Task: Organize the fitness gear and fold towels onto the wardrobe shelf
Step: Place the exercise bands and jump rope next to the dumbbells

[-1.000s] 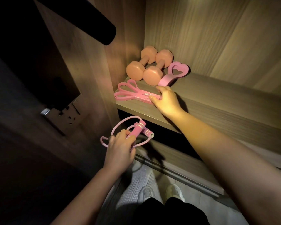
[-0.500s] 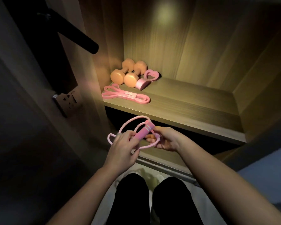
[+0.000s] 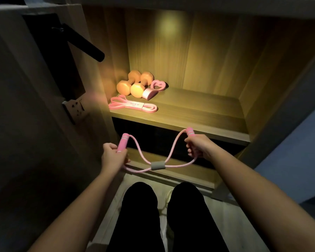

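Note:
A pink figure-eight resistance tube (image 3: 157, 165) with a grey middle sleeve hangs spread out in front of the wardrobe shelf (image 3: 198, 122). My left hand (image 3: 113, 157) grips its left pink handle and my right hand (image 3: 198, 146) grips its right handle, both below the shelf's front edge. On the shelf's back left lie two orange dumbbells (image 3: 133, 84), a pink heart-shaped grip (image 3: 154, 89) beside them, and a flat pink resistance band (image 3: 133, 105) in front. No towel is in view.
A black rod (image 3: 84, 43) juts out at upper left beside the wardrobe's side panel. A wall socket (image 3: 75, 109) sits left of the shelf. A lower shelf board (image 3: 171, 170) runs under the tube. My legs in black trousers are below.
My right hand left the flat band on the shelf, came down to the tube, took its second handle, and both hands pulled the tube apart. The view drew back from the wardrobe.

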A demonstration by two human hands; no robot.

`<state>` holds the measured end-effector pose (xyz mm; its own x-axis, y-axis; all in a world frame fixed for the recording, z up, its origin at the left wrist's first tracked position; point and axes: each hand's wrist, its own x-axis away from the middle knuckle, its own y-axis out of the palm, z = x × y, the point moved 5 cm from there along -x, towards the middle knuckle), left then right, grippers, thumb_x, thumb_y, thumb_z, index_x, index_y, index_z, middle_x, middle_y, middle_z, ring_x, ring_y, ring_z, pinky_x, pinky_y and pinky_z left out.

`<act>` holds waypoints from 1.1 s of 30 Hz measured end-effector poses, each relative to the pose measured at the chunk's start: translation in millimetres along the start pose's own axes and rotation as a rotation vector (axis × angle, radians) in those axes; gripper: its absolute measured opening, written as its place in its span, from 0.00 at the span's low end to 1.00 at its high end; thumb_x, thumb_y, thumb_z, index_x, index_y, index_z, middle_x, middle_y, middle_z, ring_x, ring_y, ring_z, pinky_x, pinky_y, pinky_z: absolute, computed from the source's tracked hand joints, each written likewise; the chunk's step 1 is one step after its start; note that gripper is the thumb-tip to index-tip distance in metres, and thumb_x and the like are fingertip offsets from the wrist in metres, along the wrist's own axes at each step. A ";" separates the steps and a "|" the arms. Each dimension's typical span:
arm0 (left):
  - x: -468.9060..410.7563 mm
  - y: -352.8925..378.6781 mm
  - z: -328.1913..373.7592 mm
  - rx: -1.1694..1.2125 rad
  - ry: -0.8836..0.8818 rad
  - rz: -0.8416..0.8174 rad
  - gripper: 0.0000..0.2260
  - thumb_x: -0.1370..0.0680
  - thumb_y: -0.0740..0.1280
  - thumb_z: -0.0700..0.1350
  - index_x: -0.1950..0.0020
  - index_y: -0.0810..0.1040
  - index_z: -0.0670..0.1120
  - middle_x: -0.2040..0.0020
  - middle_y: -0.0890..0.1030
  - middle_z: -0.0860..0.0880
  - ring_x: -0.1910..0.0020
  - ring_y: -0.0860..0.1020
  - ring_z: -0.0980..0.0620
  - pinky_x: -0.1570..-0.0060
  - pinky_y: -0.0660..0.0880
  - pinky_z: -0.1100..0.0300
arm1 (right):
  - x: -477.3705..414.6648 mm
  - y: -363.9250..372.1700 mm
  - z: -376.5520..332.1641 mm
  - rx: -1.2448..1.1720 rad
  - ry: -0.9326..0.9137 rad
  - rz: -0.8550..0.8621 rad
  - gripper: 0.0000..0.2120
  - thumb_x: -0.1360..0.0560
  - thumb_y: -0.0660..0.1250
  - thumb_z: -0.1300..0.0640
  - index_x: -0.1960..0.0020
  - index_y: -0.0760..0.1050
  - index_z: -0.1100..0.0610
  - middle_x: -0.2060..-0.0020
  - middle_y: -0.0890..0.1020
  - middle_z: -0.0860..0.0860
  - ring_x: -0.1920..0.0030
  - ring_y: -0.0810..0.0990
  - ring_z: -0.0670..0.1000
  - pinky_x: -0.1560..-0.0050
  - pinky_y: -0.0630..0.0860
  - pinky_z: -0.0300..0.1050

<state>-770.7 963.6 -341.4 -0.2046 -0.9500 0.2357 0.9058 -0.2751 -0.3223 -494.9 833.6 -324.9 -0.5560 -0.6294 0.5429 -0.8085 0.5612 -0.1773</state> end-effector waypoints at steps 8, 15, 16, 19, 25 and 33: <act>-16.9 -14.6 -23.4 0.104 -0.275 -0.069 0.05 0.22 0.66 0.41 0.58 0.73 0.44 0.66 0.74 0.43 0.73 0.72 0.49 0.72 0.72 0.61 | 4.3 -55.0 22.1 0.116 -0.022 0.190 0.09 0.24 0.66 0.62 0.61 0.69 0.59 0.71 0.69 0.53 0.75 0.65 0.49 0.77 0.61 0.36; -18.6 -46.1 -30.0 0.348 -0.411 -0.024 0.08 0.21 0.66 0.43 0.59 0.75 0.44 0.71 0.69 0.50 0.78 0.65 0.57 0.83 0.62 0.70 | 13.5 -101.6 30.7 0.068 -0.052 0.295 0.11 0.26 0.67 0.59 0.64 0.68 0.56 0.74 0.67 0.52 0.76 0.62 0.49 0.75 0.59 0.39; -19.7 -50.6 -32.6 0.356 -0.430 -0.010 0.07 0.21 0.66 0.43 0.59 0.75 0.45 0.71 0.68 0.50 0.77 0.64 0.57 0.83 0.62 0.70 | 14.0 -107.6 33.5 0.060 -0.053 0.311 0.11 0.26 0.67 0.58 0.64 0.69 0.56 0.74 0.67 0.52 0.76 0.62 0.49 0.76 0.59 0.39; -18.9 -63.1 -34.9 0.362 -0.469 0.009 0.07 0.20 0.64 0.43 0.58 0.74 0.46 0.71 0.67 0.51 0.78 0.63 0.58 0.83 0.61 0.70 | 20.2 -123.9 41.3 0.068 -0.044 0.363 0.09 0.26 0.68 0.57 0.62 0.72 0.59 0.71 0.70 0.54 0.74 0.65 0.50 0.74 0.62 0.42; -17.6 -73.9 -43.8 0.303 -0.518 0.049 0.07 0.21 0.66 0.44 0.58 0.75 0.45 0.67 0.67 0.50 0.71 0.62 0.57 0.72 0.63 0.66 | 22.9 -130.0 43.5 0.083 -0.038 0.436 0.10 0.27 0.70 0.53 0.59 0.74 0.60 0.67 0.73 0.55 0.72 0.69 0.51 0.73 0.66 0.44; -7.5 -29.2 -13.2 0.166 -0.434 -0.023 0.11 0.22 0.68 0.46 0.62 0.73 0.44 0.69 0.70 0.48 0.73 0.67 0.53 0.77 0.66 0.64 | 20.7 -66.5 24.2 -0.057 -0.071 0.291 0.05 0.26 0.67 0.60 0.59 0.72 0.58 0.72 0.69 0.52 0.76 0.65 0.49 0.74 0.63 0.40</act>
<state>-800.5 976.8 -345.9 -0.0836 -0.7843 0.6147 0.9573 -0.2346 -0.1692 -457.3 770.2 -321.7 -0.7762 -0.4730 0.4169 -0.6024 0.7515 -0.2689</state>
